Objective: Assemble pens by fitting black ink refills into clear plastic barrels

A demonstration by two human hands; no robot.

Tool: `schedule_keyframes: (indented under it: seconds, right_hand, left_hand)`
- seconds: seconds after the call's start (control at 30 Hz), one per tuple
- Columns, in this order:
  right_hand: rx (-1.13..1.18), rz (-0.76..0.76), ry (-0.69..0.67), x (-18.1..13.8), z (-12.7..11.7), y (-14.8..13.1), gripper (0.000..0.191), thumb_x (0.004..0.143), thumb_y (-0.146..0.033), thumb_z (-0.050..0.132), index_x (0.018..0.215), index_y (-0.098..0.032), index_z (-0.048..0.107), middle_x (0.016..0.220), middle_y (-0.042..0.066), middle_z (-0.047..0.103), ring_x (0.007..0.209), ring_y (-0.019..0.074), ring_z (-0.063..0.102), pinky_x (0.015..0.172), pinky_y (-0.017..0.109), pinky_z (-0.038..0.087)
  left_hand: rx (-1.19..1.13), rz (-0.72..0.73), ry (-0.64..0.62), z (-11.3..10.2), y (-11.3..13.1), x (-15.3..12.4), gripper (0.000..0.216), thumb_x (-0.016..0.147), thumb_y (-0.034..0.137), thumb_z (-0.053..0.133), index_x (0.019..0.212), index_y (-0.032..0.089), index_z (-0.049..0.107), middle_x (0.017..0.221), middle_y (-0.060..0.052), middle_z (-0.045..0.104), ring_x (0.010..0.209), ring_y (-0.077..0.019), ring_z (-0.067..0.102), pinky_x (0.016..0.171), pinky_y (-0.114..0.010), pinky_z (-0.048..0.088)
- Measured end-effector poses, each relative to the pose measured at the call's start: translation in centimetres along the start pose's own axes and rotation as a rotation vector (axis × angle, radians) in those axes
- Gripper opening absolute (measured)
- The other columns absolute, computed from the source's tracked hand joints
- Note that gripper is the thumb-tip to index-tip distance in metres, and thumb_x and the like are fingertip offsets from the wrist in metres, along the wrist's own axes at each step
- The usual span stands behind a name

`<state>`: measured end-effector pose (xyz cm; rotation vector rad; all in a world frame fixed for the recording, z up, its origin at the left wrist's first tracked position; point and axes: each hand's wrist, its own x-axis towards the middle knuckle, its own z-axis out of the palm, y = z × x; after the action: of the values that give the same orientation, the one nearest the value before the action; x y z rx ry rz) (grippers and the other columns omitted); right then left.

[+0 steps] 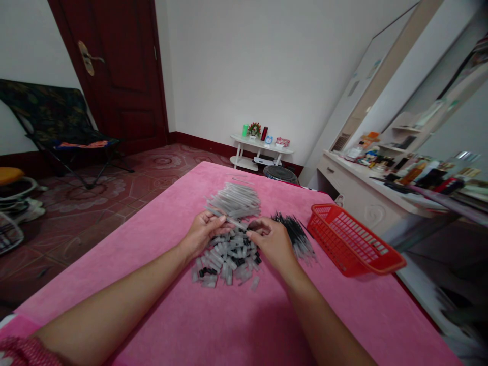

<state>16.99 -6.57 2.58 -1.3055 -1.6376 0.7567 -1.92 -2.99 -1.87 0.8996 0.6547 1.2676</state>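
Note:
My left hand and my right hand meet over a pink table, each pinching one end of a clear pen barrel held between them. Under the hands lies a heap of short clear and black pen caps. Just beyond the hands is a pile of long clear pen barrels. A bundle of black ink refills lies right of my right hand.
A red plastic basket stands at the table's right edge, with nothing visible in it. Beyond are a folding chair, a dark red door, a small white shelf table and a cluttered dresser.

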Motion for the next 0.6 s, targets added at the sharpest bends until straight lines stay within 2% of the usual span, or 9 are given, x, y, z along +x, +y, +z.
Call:
schedule_keyframes:
  seconds: [0.37,0.6]
  right_hand:
    - [-0.095,-0.037,0.025,-0.16,0.26,0.37,0.014,0.067,-0.020,0.062,0.081,-0.016,0.065,0.075,0.003,0.068,0.064,0.0148,0.061,0.061,0.024,0.045]
    - [-0.112,-0.035,0.046,-0.22,0.36,0.74,0.007,0.071,-0.023,0.060,0.074,-0.017,0.063,0.068,0.001,0.065,0.060,0.0145,0.059,0.057,0.023,0.044]
  left_hand:
    - [0.044,0.015,-0.018,-0.21,-0.40,0.06,0.035,0.065,0.032,0.079,0.086,0.012,0.061,0.077,-0.008,0.072,0.075,-0.0205,0.071,0.069,-0.026,0.057]
    - [0.048,0.040,-0.040,0.03,-0.28,-0.11,0.034,0.063,0.031,0.080,0.086,0.014,0.061,0.076,-0.005,0.070,0.076,-0.0188,0.070,0.070,-0.025,0.057]
